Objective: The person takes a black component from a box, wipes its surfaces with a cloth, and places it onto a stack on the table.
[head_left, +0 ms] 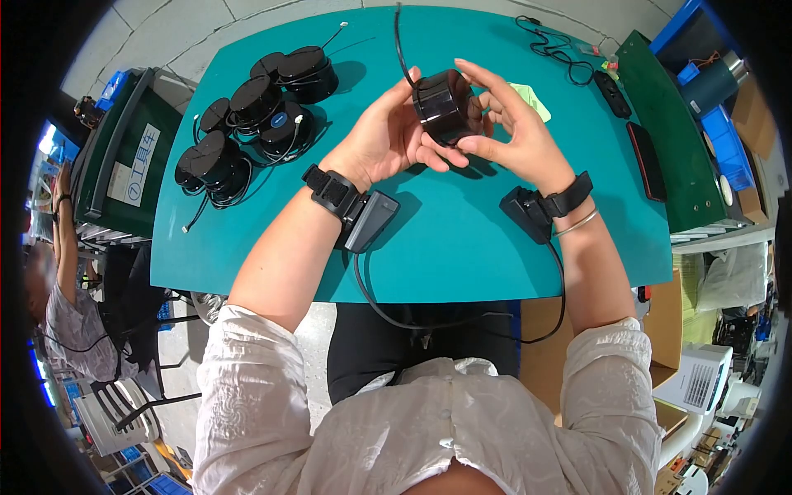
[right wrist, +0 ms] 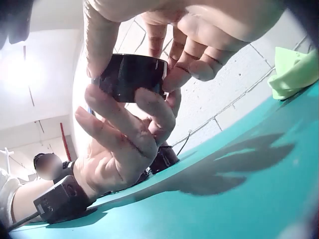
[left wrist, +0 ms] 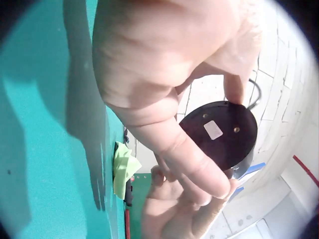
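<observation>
Above the far middle of the table, both hands hold a glossy black cylindrical device [head_left: 448, 107] with a black cable rising from it. My left hand [head_left: 384, 136] grips it from the left and below, thumb and fingers around its side. On the opposite side, my right hand [head_left: 520, 132] holds its edge between thumb and fingers. The left wrist view shows the device's flat dark face [left wrist: 219, 142], with a small white label [left wrist: 213, 130] and brass-coloured spots. In the right wrist view, the fingers of both hands meet around its shiny side wall [right wrist: 130, 79].
Several similar black devices [head_left: 256, 99] with coiled cables stand at the table's left. Behind the right hand lies a light green slip [head_left: 530, 101]. A cable [head_left: 549, 41], a black power strip [head_left: 611, 94] and a dark flat object [head_left: 646, 161] line the right side. Another person sits far left.
</observation>
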Available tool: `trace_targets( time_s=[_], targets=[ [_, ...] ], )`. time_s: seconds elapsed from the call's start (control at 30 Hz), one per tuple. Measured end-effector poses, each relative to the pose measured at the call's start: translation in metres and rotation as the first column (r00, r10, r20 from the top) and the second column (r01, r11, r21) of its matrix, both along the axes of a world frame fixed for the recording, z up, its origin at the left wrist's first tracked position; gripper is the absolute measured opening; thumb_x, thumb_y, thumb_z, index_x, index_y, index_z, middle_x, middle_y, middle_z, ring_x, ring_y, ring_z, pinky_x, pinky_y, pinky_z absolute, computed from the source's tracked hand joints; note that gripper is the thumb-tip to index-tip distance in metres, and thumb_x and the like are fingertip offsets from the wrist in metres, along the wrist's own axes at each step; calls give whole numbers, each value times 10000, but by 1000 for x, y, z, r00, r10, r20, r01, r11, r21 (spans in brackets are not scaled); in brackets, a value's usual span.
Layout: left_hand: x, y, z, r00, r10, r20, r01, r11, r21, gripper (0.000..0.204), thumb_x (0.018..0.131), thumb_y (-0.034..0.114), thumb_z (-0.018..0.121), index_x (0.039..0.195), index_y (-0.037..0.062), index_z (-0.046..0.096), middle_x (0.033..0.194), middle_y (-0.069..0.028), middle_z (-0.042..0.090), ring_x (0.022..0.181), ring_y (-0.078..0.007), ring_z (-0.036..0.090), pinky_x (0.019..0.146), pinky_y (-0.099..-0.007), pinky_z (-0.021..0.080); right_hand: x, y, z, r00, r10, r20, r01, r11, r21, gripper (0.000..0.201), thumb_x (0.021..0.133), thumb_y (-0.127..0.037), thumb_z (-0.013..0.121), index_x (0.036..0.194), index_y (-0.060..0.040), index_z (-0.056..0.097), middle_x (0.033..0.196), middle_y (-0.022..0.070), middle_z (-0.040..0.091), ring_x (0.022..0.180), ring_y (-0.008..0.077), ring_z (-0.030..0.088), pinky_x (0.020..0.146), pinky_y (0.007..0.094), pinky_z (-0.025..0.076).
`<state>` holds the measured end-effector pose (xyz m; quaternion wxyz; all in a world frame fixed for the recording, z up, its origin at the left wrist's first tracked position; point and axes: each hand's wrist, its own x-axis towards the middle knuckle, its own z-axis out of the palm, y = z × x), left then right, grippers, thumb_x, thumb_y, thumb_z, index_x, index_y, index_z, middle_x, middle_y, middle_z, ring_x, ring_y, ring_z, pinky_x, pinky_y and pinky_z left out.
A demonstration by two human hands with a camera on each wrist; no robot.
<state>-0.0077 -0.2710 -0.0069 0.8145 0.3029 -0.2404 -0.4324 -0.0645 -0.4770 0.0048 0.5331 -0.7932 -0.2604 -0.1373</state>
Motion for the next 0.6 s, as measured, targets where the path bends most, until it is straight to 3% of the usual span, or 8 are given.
trace_targets(
  time_s=[0.1, 0.17, 0.3, 0.37, 0.4, 0.47, 0.5, 0.6],
  targets=[
    [-1, 0, 3, 996, 10, 84, -20, 992, 125, 710, 980, 571, 278, 1377, -12, 358, 1125, -254, 607, 803, -372, 698, 584, -363, 632, -3, 3, 2, 997, 45, -56, -45, 999, 9, 778, 737, -188, 800, 1420, -131, 433, 1217, 36, 542, 841, 80, 549, 662, 224, 443],
    [0, 0, 4, 984, 13, 179, -67, 952, 297, 735, 969, 612, 217, 1399, 32, 355, 1136, -245, 606, 740, -391, 691, 458, -348, 599, -4, 4, 3, 976, 136, -170, -110, 982, 153, 728, 776, -156, 777, 1408, -82, 423, 1205, 52, 553, 845, 88, 573, 698, 237, 470],
    [-4, -4, 4, 975, 42, 219, -114, 938, 328, 744, 963, 631, 220, 1401, 46, 361, 1193, -209, 582, 876, -347, 682, 559, -373, 610, -1, 3, -2, 964, 127, -234, -62, 962, 266, 681, 812, -130, 753, 1394, -43, 409, 1202, 75, 551, 846, 95, 591, 726, 245, 496],
    [-9, -11, 5, 906, 272, 325, -347, 916, 200, 644, 983, 526, 386, 1402, 37, 362, 1260, -156, 537, 1064, -271, 606, 769, -386, 578, 0, 2, -2, 959, 12, -284, 51, 975, 214, 667, 823, -120, 745, 1388, -38, 401, 1192, 92, 550, 866, 99, 595, 735, 239, 509],
    [-11, -10, 5, 905, 273, 326, -348, 916, 199, 644, 983, 526, 386, 1402, 37, 362, 1260, -156, 537, 1064, -271, 606, 769, -386, 578, 1, 1, -3, 959, 12, -283, 50, 976, 214, 667, 823, -120, 745, 1388, -38, 401, 1192, 92, 550, 866, 99, 595, 735, 239, 509],
    [-12, -9, 5, 811, 317, 492, -461, 864, 203, 605, 920, 352, 628, 1353, -5, 403, 1229, -127, 526, 1164, -211, 507, 886, -366, 513, 2, 2, -4, 966, 10, -259, 51, 973, 226, 672, 822, -109, 744, 1392, -37, 394, 1224, 93, 525, 874, 103, 593, 728, 232, 512],
    [-12, -8, 6, 848, 341, 406, -441, 878, 185, 629, 857, 237, 717, 1347, -16, 414, 1216, -119, 531, 1128, -199, 538, 894, -333, 506, 2, 3, -4, 966, 11, -259, 49, 973, 226, 672, 822, -109, 744, 1392, -37, 394, 1224, 93, 525, 874, 103, 593, 728, 232, 512],
    [-10, -5, 7, 850, 344, 399, -433, 887, 159, 602, 894, 346, 666, 1324, -17, 452, 1203, -123, 556, 1117, -201, 559, 886, -340, 515, 1, 4, -3, 971, 81, -224, -5, 946, 324, 696, 811, -95, 751, 1404, -48, 389, 1272, 87, 491, 848, 101, 585, 719, 223, 508]
  ],
)
